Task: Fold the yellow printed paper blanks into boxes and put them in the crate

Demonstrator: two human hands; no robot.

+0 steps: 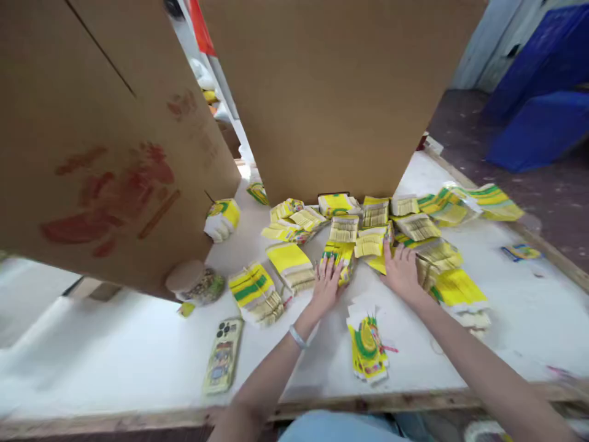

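Many bundles of yellow and green printed packets lie across the white table. Fingers spread, my left hand [326, 285] rests on a yellow packet bundle [339, 253] near the middle. My right hand [401, 270] reaches to the bundles on the right, its fingertips touching a stack with pale edges [369, 243]; its fingers are stretched out. Between my forearms lies a small fan of yellow packets [368, 350]. Left of my left hand are two more bundles, one with a green stripe [256, 293] and a plain yellow one [291, 267].
A tall cardboard box [335, 92] stands behind the packets, and a cardboard panel with red print [115, 153] rises at the left. A phone [223, 356] and a jar [196, 283] lie at the left. Blue bins [543, 129] stand beyond the table's right edge.
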